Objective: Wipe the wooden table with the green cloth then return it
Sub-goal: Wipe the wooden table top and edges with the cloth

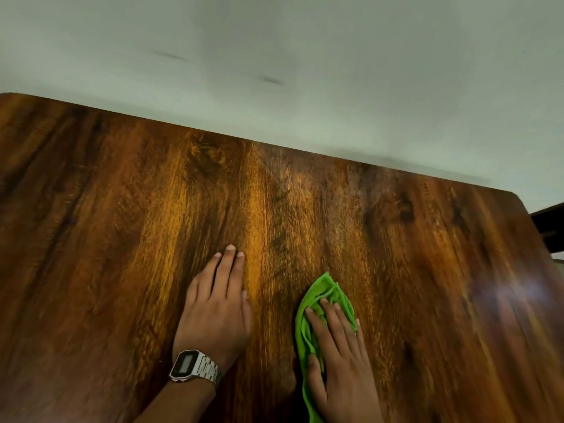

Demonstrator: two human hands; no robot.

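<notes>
Head view shows you mid-wipe, so keep your right hand [341, 358] flat and heavy on the green cloth [317, 303], and sweep in long overlapping passes along the grain rather than short scrubs. The cloth is bunched into folds under your palm; spread it wider if you can, since more of it touching the worktop [122, 239] should clean more per pass. Ahead of your fingers lies a broad stretch of wood up to the far edge, and more lies out to the right, so by my judgement much remains to cover.

Your right grip is released: fingers straight, pressing down on the cloth, thumb resting on its left edge. The cloth sticks out beyond your fingertips and trails back beside your wrist. Your left hand [218, 303] lies flat just left of the cloth, fingers straight and together, holding nothing, only bracing you. A wristwatch [195, 366] sits on that wrist.
</notes>
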